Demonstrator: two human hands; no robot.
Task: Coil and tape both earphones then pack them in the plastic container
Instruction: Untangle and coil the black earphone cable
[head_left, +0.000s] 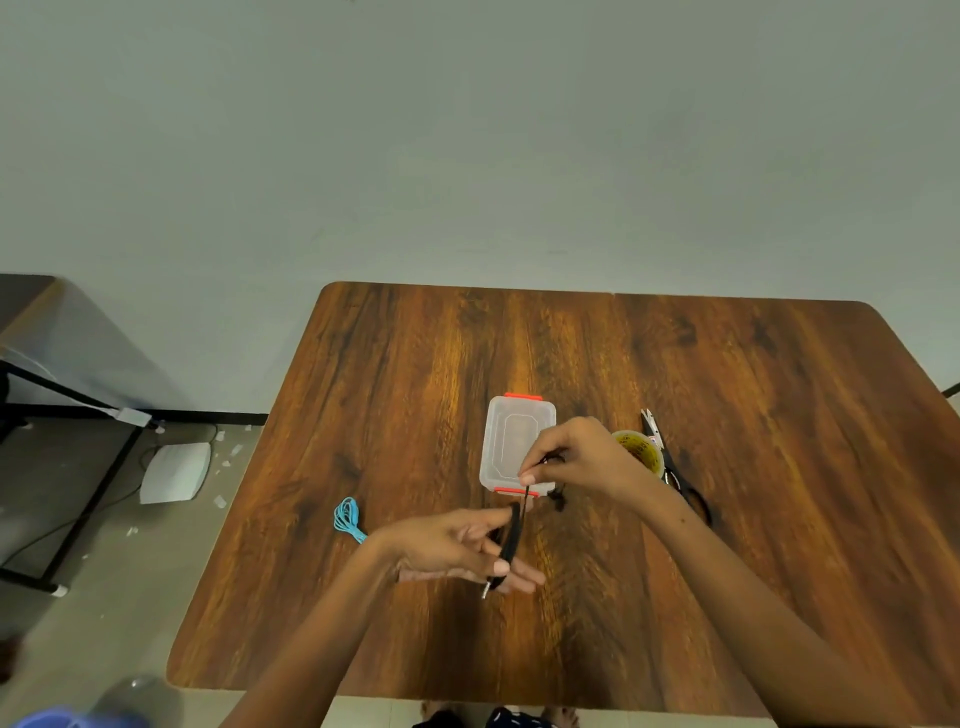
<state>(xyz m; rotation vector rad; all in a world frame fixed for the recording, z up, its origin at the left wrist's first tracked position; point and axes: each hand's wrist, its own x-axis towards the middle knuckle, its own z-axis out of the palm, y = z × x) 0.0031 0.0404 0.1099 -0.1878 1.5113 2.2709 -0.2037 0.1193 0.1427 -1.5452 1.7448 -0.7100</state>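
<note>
At frame centre, the left hand (457, 548) is gripping the black earphone (510, 545) coil while the right hand (574, 457) is pinching its free cord taut; even tension should be keeping the loops tidy.

You can read nothing here; the dark print on the yellow tape roll (640, 451) at three o'clock is blurred.

My right hand (574, 457) hides part of the tape roll (641, 451); my left hand (457, 551) covers some black earphone (511, 540) cord.
</note>
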